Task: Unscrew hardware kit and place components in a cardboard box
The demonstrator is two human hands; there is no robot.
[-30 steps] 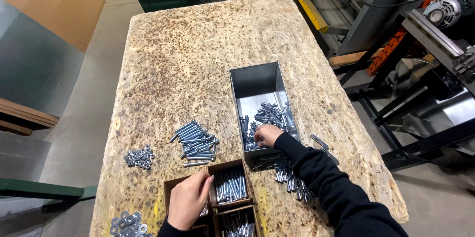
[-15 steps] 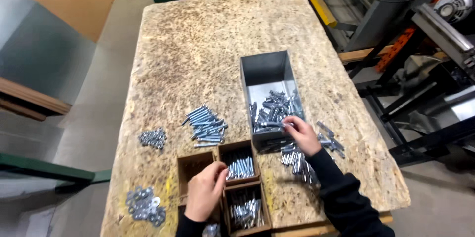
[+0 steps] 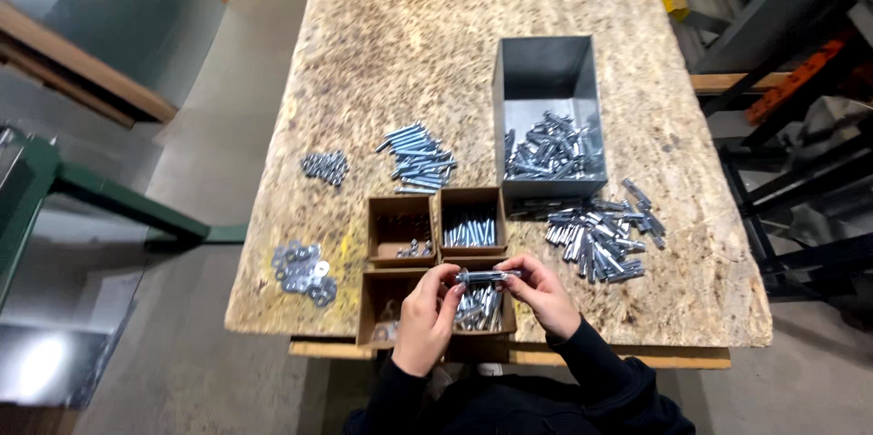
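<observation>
Head view: left hand [image 3: 426,319] and right hand [image 3: 544,294] each pinch one end of a long bolt [image 3: 488,276], both grips pressed together on it, bolt held level just above the near-right compartment of the cardboard divider box [image 3: 401,228] at the table [image 3: 509,44] front edge. Around it: grey metal bin [image 3: 546,71] with bolts beyond the box, loose bolt pile [image 3: 602,233] right of the hands, bolt pile [image 3: 416,158] and small nut pile [image 3: 326,166] beyond-left, washers [image 3: 305,270] near the left edge.
</observation>
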